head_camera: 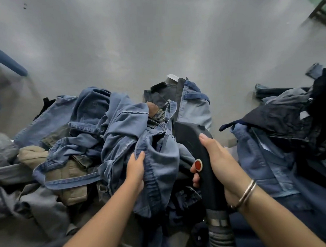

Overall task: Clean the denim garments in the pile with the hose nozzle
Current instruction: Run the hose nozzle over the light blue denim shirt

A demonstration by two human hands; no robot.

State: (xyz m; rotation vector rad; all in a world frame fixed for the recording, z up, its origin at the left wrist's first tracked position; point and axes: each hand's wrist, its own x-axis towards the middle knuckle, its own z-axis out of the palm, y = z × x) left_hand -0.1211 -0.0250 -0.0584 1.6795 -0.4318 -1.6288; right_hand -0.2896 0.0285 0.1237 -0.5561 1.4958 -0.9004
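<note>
the person stands over the pile of denim garments (101,139), which covers the grey floor (124,37) from 9 o'clock round to 6 o'clock, with a second heap (278,147) lying apart at 3 o'clock. the left hand (136,170) grasps a bunched fold of a light blue garment (156,160) near the centre, fingers curled into the cloth and lifting it a little off the pile. the right hand (216,163) is wrapped round the black hose nozzle (195,143), thumb lying along its top and fingertips showing below beside the red button (198,164); the nozzle's head points toward 12 o'clock and sits against the folds just beside the held garment. the ribbed hose (221,236) trails off toward 6 o'clock. risks noted, as judgement: 1, the loose fold could be drawn into or blown across the nozzle mouth, since the cloth is slack and only 1 hand steadies it. 2, the fingertips rest just beside the red button, so an unintended press is possible if the grip shifts. 3, the hose runs across garments at 6 o'clock and could drag them or snag. 4, khaki pieces (76,175) are mixed among the denim at 8 o'clock and may be treated by mistake. 5, a bracelet (248,192) on the right wrist could catch on loose cloth.
</note>
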